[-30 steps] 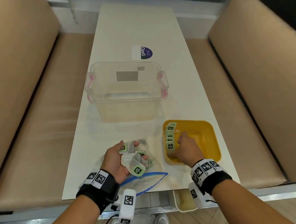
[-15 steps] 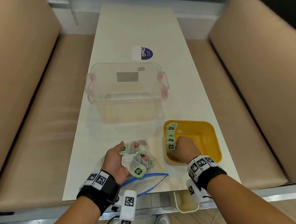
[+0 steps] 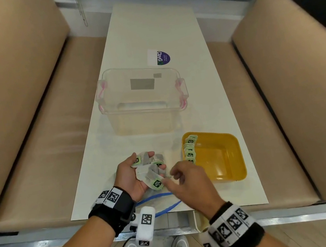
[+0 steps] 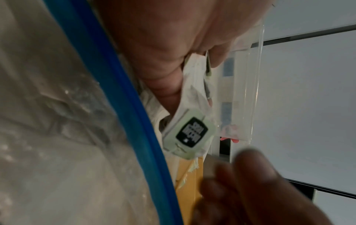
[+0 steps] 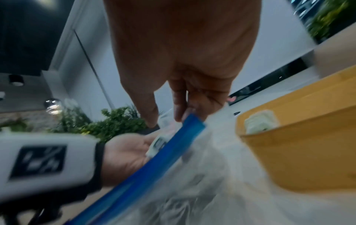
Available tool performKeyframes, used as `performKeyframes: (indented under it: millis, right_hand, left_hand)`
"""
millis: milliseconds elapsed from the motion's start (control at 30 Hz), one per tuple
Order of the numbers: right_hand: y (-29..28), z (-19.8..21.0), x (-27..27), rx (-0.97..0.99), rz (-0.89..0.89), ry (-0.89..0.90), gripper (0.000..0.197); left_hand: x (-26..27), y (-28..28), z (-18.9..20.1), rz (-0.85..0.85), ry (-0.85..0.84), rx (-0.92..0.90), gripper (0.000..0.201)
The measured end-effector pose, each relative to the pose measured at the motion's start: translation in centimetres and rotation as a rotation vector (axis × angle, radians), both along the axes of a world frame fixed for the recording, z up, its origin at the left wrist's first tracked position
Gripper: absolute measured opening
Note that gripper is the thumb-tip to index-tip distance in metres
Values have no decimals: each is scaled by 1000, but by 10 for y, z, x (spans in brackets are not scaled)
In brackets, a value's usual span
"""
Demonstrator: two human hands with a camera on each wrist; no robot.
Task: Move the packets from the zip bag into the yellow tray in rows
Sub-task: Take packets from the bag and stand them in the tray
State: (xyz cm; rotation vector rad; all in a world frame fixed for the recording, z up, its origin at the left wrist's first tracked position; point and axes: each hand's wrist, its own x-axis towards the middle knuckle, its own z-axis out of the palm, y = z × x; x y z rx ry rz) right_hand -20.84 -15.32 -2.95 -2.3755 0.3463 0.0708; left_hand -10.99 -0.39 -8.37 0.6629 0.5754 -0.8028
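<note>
Nearest, at 6 o'clock on the table edge: zip bag (image 3: 160, 204), limp clear film with a blue seal strip, lying flat and open. Just beyond, at 7 o'clock: left hand (image 3: 133, 176), palm up, fingers curled round a loose bunch of packets (image 3: 149, 171). At least three green tags countable there; the full number hidden in the bunch. Right hand (image 3: 185, 180) at 5 o'clock, empty, thumb and forefinger parted, reaching toward the nearest tag without touching it yet.

Likely handling: light, soft, crushable paper pouches, liable to tangle or spill from a loose hold. Best taken one at a time by the stiffer tagged end, with a light pinch.

Further on, at 3 o'clock: one yellow tray (image 3: 216, 156), a single row of packets (image 3: 190, 151) standing against its left wall, about five, overlap making the count unsure. Most of the floor bare.

Farthest, at 12 o'clock: one clear plastic box (image 3: 143, 98), then one sticker (image 3: 159, 56).
</note>
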Motion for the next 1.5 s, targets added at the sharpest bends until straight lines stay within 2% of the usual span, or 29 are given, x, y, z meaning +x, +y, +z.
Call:
performKeyframes:
  millis: [100,167,300,500,633,767,900,1167,1267,1400,1500]
  right_hand:
    - [16,-14,8,-94,56,149,45]
    - [21,-18,13,-67,47,188,42]
    - [19,-18,18,86,-31,135,17]
    - [6,-6,17,326,-113,92,10]
    - [2,-3,17,333,-104,62,9]
    - [8,-10,18,352,-140,81,21]
    - [9,-7,21,433,-126,78,14]
    - [-3,-1,28,475,-143,115,7]
    - [-7,3,30,452,-110,136,12]
    - [-15,8,33,310,-65,106,24]
    - [-21,18,33,178,-29,92,27]
  left_hand:
    - [-1,-1,2,1,-23,21,51]
    - [-1,-1,3,15,-24,23,52]
    - [-2,0,5,47,-42,34,51]
    - [-3,2,3,34,-83,71,50]
    - [-5,-2,2,20,-94,78,49]
    - [-5,-4,2,22,-90,71,50]
    - [-3,-4,2,12,-88,44,49]
    - [0,-1,-3,-24,-58,19,49]
    - [-1,-1,-2,-22,-40,21,49]
    - [-1,-1,-1,-19,-31,28,49]
    - [-1,0,-1,-35,-20,22,48]
